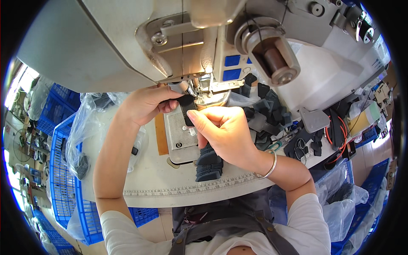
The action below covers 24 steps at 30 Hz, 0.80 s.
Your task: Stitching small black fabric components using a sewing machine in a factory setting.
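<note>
The grey sewing machine head point(127, 38) sits closest to my view, filling the upper frame, with its handwheel point(272, 55) jutting out at right. Under it I note the needle and presser foot point(199, 85) over the metal plate point(180, 136) set into the pale table point(161, 178).

My left hand point(146, 104) reaches in from the left, fingers curled narrow, thumb and fingertips pinching the upper edge of a small black fabric piece point(187, 108) that lies on the plate right at the presser foot. My right hand point(223, 129) comes from the right, its thumb and forefinger pressed on the same piece from the near side; the other fingers are folded. Both hands hold that piece flat. A silver bangle point(267, 168) circles the right wrist.

Just below the right hand a stack of black pieces point(209, 165) rests on the table, partly over the plate's near edge. More dark pieces point(267, 108) lie heaped behind the right hand. A printed ruler strip point(187, 189) runs along the table's front edge. Blue plastic crates point(63, 178) stand at left, with a clear plastic bag point(83, 127) draped over them.
</note>
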Each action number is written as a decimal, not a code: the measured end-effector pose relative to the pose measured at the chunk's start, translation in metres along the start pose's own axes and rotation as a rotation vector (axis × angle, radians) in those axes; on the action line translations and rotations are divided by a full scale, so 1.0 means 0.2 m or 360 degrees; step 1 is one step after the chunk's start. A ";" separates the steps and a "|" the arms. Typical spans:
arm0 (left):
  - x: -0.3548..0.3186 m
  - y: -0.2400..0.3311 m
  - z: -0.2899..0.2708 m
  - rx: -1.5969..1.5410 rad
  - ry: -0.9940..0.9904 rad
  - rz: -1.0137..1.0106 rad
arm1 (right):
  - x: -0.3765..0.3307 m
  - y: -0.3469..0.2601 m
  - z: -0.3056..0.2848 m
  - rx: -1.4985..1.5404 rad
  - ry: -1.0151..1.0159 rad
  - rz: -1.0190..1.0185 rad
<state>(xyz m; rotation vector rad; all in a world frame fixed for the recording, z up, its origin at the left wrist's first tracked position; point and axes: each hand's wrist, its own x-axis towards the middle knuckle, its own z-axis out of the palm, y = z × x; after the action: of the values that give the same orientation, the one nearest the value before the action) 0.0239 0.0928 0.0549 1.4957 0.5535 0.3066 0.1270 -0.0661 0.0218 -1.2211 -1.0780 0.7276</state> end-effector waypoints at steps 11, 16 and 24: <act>-0.03 0.05 0.04 0.0116 -0.0052 -0.0007 | -0.03 0.00 0.01 0.0068 0.0005 0.0064; -0.05 0.04 0.03 0.0086 -0.0059 0.0000 | -0.02 0.01 0.01 0.0021 -0.0057 0.0035; -0.36 -0.16 -0.49 0.1075 0.0313 -0.0187 | -0.13 -0.05 -0.38 -0.0504 -0.0090 0.0018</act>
<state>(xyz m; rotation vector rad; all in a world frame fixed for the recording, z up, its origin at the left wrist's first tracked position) -0.0919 0.1371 0.0352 2.0827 0.9618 0.1798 0.1875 -0.1210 0.0262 -1.4828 -1.2678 0.6177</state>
